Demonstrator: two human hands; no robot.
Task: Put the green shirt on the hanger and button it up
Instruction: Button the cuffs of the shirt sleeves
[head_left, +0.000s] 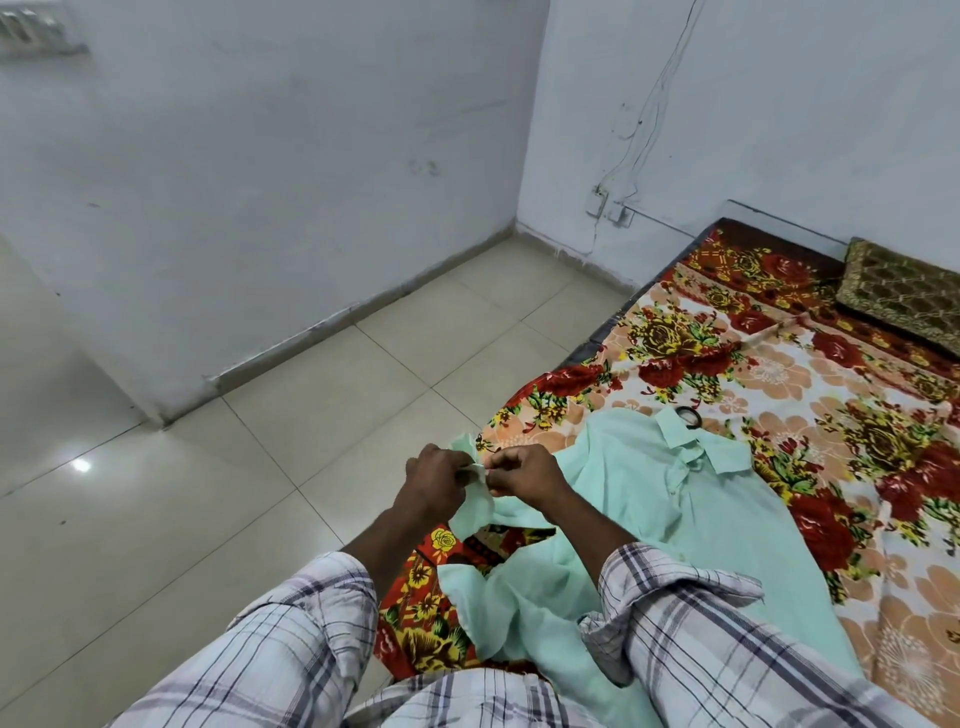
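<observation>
The pale green shirt (670, 499) lies spread front-up on the flowered bedsheet (810, 384), collar toward the far end. A dark hanger hook (690, 415) pokes out above the collar; the rest of the hanger is hidden inside the shirt. The shirt's left sleeve is lifted off the bed edge. My left hand (434, 480) pinches the sleeve cuff (470, 462) from the left. My right hand (522, 473) pinches the same cuff from the right, its fingers curled. The two hands nearly touch over the cuff.
A dark patterned pillow (904, 296) sits at the bed's far right. Beige floor tiles (260, 467) stretch to the left of the bed, bounded by white walls. Wires and a socket (605, 202) hang on the far wall.
</observation>
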